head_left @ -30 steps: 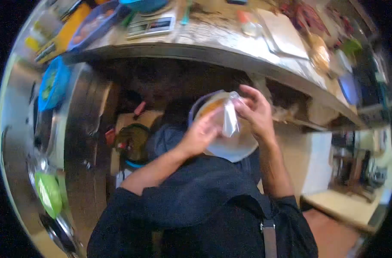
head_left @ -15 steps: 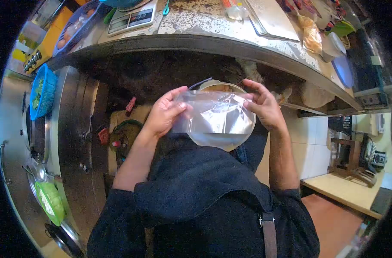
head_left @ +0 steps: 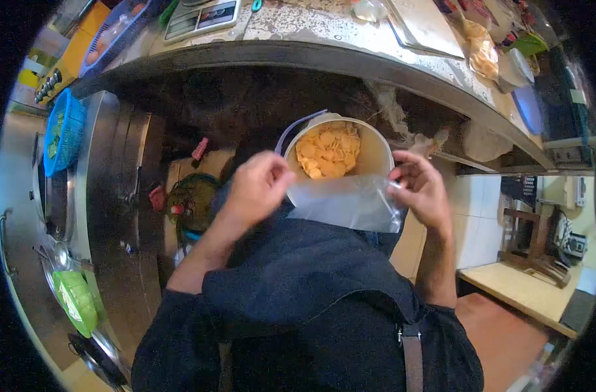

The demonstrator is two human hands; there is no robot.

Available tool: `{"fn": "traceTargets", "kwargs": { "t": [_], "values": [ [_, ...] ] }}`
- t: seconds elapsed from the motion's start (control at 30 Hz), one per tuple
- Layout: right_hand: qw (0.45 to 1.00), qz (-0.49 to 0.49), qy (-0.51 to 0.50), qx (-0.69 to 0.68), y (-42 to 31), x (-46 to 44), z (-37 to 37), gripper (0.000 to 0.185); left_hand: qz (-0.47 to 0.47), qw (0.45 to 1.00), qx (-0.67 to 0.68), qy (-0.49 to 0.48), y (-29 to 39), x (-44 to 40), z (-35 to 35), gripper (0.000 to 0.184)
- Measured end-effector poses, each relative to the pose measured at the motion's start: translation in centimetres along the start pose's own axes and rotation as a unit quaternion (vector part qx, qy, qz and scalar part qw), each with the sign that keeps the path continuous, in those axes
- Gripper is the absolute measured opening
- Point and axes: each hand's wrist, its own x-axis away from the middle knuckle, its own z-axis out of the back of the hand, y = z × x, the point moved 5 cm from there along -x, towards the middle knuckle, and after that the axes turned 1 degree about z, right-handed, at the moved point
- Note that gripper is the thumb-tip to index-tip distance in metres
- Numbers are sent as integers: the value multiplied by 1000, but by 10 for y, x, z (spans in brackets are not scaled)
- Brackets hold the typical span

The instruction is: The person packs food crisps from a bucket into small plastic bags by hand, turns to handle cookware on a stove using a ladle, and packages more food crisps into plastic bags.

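A clear plastic bag (head_left: 350, 206) hangs over the front rim of a white bucket (head_left: 374, 149). Inside the bucket lie orange-yellow chip-like pieces (head_left: 331, 151). My right hand (head_left: 421, 191) pinches the bag's upper right corner beside the bucket's right rim. On the left side, my left hand (head_left: 262, 183) is curled with thumb and fingertips together, near the bag's upper left corner; motion blur hides whether it grips the film. The bucket's purple handle (head_left: 298, 126) rests at its upper left.
A worn counter (head_left: 298, 26) runs across the top, bearing a scale (head_left: 203, 21) and papers (head_left: 425, 26). At left are a blue basket (head_left: 65, 132) and a green item in plastic (head_left: 76, 302). A round dark container (head_left: 195, 201) sits low, left of my left arm.
The bag, earlier stretched between both hands above the bucket, has moved lower and to the right, uncovering the orange-yellow pieces. My right hand has moved right and down.
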Motion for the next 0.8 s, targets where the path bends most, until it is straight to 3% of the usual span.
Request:
{"fn": "traceTargets", "kwargs": {
  "t": [0.07, 0.13, 0.33, 0.43, 0.53, 0.63, 0.73, 0.77, 0.8],
  "values": [
    [1000, 10, 6, 13, 13, 8, -15, 59, -25, 990, 77, -112, 26, 15, -17, 19],
    [998, 52, 23, 25, 27, 11, -35, 52, 23, 952, 201, -231, 46, 25, -45, 20],
    [995, 32, 50, -78, 22, 33, -80, 41, 154, 870, 368, -289, 40, 29, -88, 26],
    [987, -3, 6, -159, 21, 45, -82, 42, 4, 900, 331, -283, 44, 31, -91, 27],
    [987, -8, -28, -157, 18, 55, -81, 42, 10, 903, 269, -334, 42, 34, -85, 15],
    [992, -4, -47, -114, 1, 61, -78, 40, -43, 941, 222, -251, 32, 31, -75, 10],
    [993, 21, -105, -48, -4, 61, -82, 36, 31, 968, 163, -188, 34, 32, -50, 9],
    [992, 55, -114, 24, -12, 59, -83, 32, 22, 983, 145, -111, 38, 30, -39, 8],
    [991, 21, -131, -9, -8, 55, -84, 31, 2, 987, 114, -115, 39, 31, -34, 8]
  ]
}}
